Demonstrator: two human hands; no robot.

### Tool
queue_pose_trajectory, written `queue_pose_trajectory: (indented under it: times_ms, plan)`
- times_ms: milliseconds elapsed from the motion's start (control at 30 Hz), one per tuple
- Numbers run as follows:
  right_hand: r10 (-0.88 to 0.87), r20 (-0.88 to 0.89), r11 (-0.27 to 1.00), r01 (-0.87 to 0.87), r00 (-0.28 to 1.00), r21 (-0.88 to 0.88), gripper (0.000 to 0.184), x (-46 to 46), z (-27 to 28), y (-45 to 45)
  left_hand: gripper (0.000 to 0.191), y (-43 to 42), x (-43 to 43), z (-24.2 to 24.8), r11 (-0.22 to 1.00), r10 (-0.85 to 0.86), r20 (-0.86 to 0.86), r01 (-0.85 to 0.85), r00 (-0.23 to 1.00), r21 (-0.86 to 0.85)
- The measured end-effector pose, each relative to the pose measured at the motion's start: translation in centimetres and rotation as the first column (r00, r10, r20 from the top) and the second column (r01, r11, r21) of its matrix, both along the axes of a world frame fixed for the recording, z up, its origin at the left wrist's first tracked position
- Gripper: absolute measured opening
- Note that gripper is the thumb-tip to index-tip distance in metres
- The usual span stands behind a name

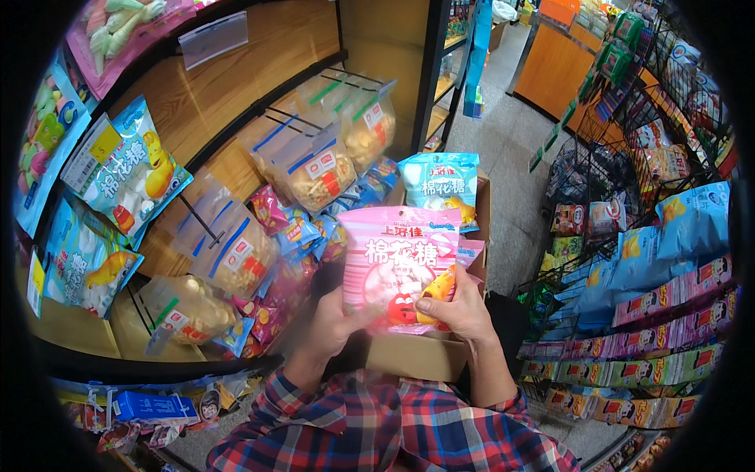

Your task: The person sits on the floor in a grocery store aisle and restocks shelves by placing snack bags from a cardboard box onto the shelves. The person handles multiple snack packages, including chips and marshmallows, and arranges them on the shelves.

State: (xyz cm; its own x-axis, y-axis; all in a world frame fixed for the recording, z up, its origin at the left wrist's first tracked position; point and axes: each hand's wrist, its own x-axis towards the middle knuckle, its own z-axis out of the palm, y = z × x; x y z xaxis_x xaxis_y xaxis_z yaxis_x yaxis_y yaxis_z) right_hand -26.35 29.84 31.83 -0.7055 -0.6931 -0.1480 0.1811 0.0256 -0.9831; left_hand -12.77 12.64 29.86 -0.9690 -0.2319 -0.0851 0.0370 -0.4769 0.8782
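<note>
Between my two hands is a pink striped bag of marshmallows, its printed front facing up. My left hand grips its lower left edge, though the fingers are partly blurred. At the lower right corner, my right hand pinches it with the thumb on the front. Beneath the bag stands an open cardboard box. A light blue marshmallow bag pokes up at the box's far end, and part of another pink bag shows beside the held one.
On the left, a wooden shelf display has hooks carrying blue marshmallow bags and clear zip bags of snacks. Small wrapped snacks lie below them. A wire rack with snack bags stands right of the grey floor aisle.
</note>
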Motion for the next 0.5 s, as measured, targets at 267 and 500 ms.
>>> queue_pose_trajectory:
  times_ms: [267, 500]
  plan:
    - [-0.008, 0.037, 0.999, 0.009, 0.999, -0.039, 0.063, 0.4, 0.2, -0.1, 0.045, 0.0, 0.1, -0.8, 0.998, -0.035, 0.029, 0.034, 0.999, 0.045]
    - [0.059, 0.008, 0.997, -0.059, 0.998, -0.041, 0.061, 0.4, 0.1, -0.2, 0.043, -2.1, -0.3, -1.6, 0.998, 0.045, -0.065, -0.043, 0.997, 0.036]
